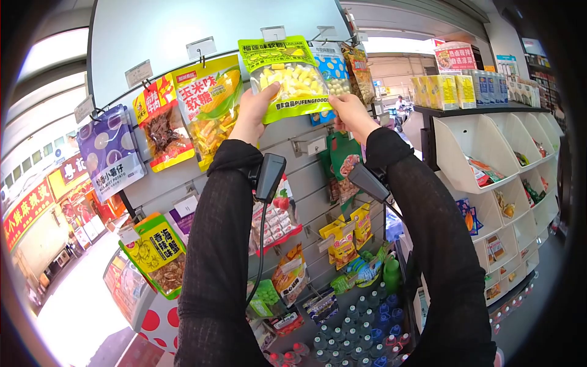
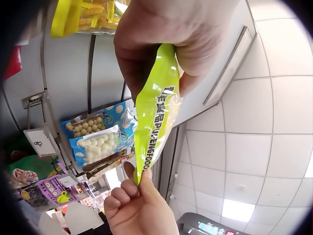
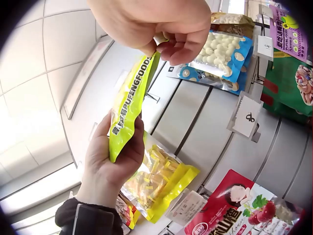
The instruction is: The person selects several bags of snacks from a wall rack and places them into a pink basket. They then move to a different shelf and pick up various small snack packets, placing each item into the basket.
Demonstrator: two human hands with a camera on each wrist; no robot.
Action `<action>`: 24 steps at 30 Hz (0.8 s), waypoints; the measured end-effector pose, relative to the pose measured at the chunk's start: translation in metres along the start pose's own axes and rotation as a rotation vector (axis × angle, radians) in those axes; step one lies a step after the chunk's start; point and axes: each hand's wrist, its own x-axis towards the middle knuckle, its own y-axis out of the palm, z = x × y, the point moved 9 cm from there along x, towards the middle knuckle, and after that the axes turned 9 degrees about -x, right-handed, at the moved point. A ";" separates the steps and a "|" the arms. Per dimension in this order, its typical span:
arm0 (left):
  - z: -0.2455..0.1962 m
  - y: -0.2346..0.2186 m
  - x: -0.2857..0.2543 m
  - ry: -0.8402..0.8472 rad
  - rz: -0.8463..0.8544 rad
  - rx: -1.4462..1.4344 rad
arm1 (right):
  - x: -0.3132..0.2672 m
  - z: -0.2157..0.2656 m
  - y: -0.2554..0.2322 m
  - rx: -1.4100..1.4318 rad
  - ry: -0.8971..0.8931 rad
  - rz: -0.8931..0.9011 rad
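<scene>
Both hands hold a lime-green bag of soft candy [image 1: 292, 85] with a clear window showing pale yellow pieces, in front of the slatted display wall. My left hand [image 1: 254, 113] grips its left side, the thumb lying across the front. At the lower right corner, my right hand [image 1: 353, 113] pinches the edge between thumb and fingers. The left wrist view shows the bag [image 2: 157, 117] edge-on, its bottom strip lettered. From the right wrist, the left hand [image 3: 112, 164] appears wrapped around the bag's far end. Just behind it hang blue bags of round white candies [image 3: 220, 54].
A yellow corn candy bag [image 1: 211, 104], a red and yellow snack bag [image 1: 162, 125] and a purple bag [image 1: 112, 150] hang on hooks to the left. Below stand several bottles [image 1: 354, 333]. White bins [image 1: 461, 144] line the right side. Price tags [image 1: 315, 145] jut from the wall.
</scene>
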 end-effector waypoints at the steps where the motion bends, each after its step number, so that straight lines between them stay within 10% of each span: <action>1: 0.001 0.000 0.001 -0.006 0.012 -0.005 | 0.000 -0.001 0.001 -0.001 0.001 0.002; 24: 0.030 -0.027 0.012 0.088 -0.092 0.194 | -0.016 -0.045 -0.003 -0.094 0.181 0.137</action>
